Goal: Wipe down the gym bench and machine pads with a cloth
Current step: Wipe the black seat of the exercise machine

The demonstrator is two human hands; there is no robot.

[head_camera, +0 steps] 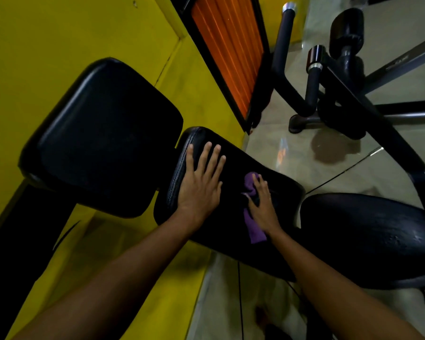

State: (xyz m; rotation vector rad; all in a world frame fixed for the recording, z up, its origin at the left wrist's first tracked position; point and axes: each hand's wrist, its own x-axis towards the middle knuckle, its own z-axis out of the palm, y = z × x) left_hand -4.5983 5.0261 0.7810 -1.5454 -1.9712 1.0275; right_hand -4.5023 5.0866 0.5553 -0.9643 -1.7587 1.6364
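1. Right grip [261, 204], a bare hand, lies palm down on a small purple cloth [254, 227] and presses it to the pad; the fingers look fairly straight over the fabric rather than curled round it.
2. Left grip [199, 187], the other bare hand, rests flat with fingers straight and spread, holding nothing, on the same pad near its upper left edge.
3. The purple cloth lies bunched on the long black stitched vinyl pad [243, 160]. One end shows just past the right fingertips and the other trails out beside the wrist towards the pad's near edge.
4. The two grips are close together on the pad but do not touch.
5. A larger black rounded-square vinyl pad [103, 133] stands just to the left of the long pad, tilted and separated by a narrow gap.
6. A black rounded seat cushion [368, 236] with a scuffed surface sits to the right, just beside the long pad's lower end.
7. Behind them are a yellow painted wall [59, 33] and an orange slatted panel in a black frame [226, 50].
8. On the glossy grey tiled floor [280, 133] stands a black tubular machine frame with roller pads [346, 33], with a dark patch [334, 148] on the tiles near its foot.
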